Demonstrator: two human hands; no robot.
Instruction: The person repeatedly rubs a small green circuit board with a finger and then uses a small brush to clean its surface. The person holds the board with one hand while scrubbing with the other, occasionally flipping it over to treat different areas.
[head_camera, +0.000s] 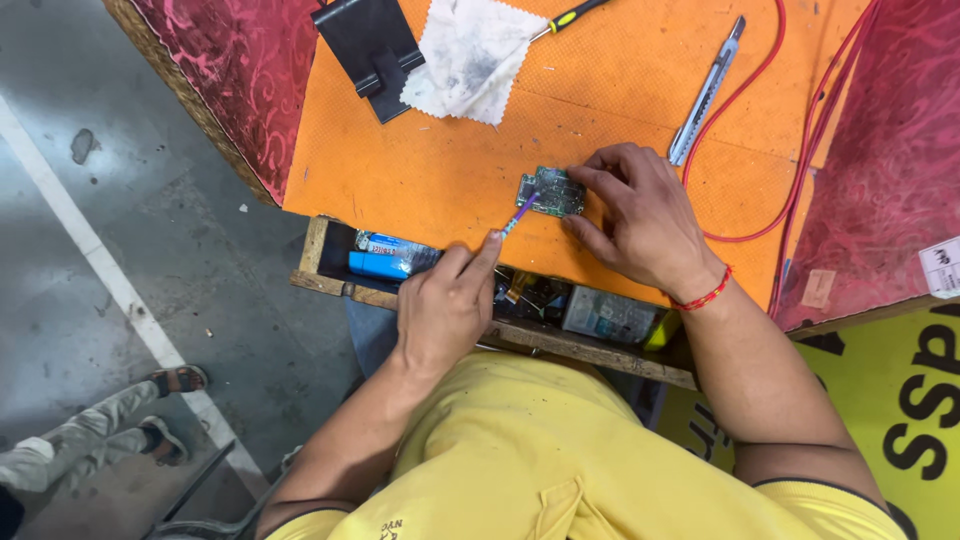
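Note:
A small green circuit board (551, 191) lies on the orange mat (440, 170). My right hand (640, 215) presses on the board's right edge with thumb and fingers, holding it down. My left hand (445, 305) grips a thin purple-and-blue brush-like tool (519, 213). The tool's tip touches the left part of the board.
An open wooden drawer (320, 265) below the mat holds a blue cylinder (382, 262) and small parts. On the mat lie a stained white cloth (470, 55), a black holder (370, 45), a yellow-handled screwdriver (565, 17), a utility knife (705, 92) and red wires (790, 190). Another person's sandalled feet (165, 405) show at lower left.

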